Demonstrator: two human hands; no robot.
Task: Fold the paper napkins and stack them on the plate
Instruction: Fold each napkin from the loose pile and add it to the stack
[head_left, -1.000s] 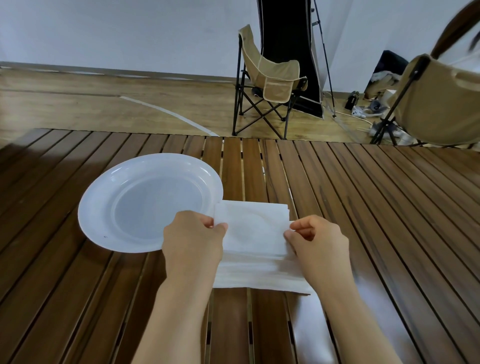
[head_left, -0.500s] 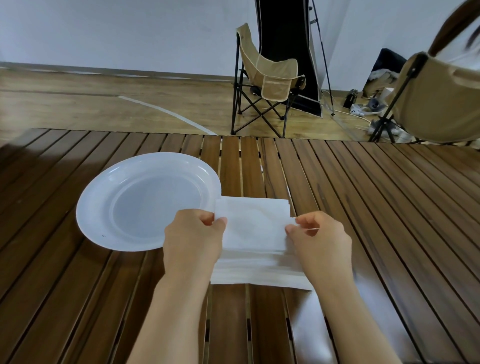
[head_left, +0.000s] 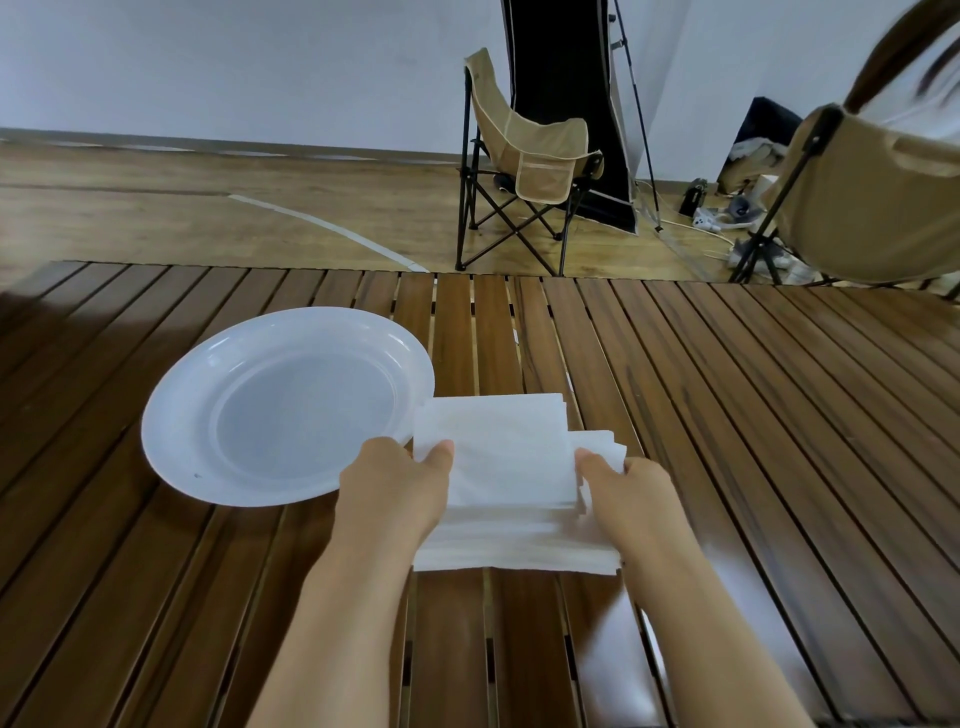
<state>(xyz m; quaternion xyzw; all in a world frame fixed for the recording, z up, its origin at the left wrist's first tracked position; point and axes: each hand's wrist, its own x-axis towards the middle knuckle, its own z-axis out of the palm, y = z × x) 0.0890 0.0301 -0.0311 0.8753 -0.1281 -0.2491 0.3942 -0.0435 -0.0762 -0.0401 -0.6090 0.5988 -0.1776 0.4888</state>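
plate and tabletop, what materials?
Plate: likely thin plastic, white, semi-gloss; the rim looks faintly translucent with soft highlights. Tabletop: wooden or wood-look slats, brown with visible grain, satin sheen, open gaps between the slats.

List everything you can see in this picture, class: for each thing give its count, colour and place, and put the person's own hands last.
plate: one, white, on the table left of the napkins, nothing on it.
napkins: one pile, white, on the table right of the plate; exact count unclear.
table: one, brown wooden slats, fills the foreground.
folding chair: one, tan with black frame, on the floor behind the table.
second chair: one, tan, far right, partly cut off.
black panel: one, against the back wall.
cables and plugs: several, on the floor at right.
left hand: pinches the top napkin's left edge.
right hand: pinches its right edge.
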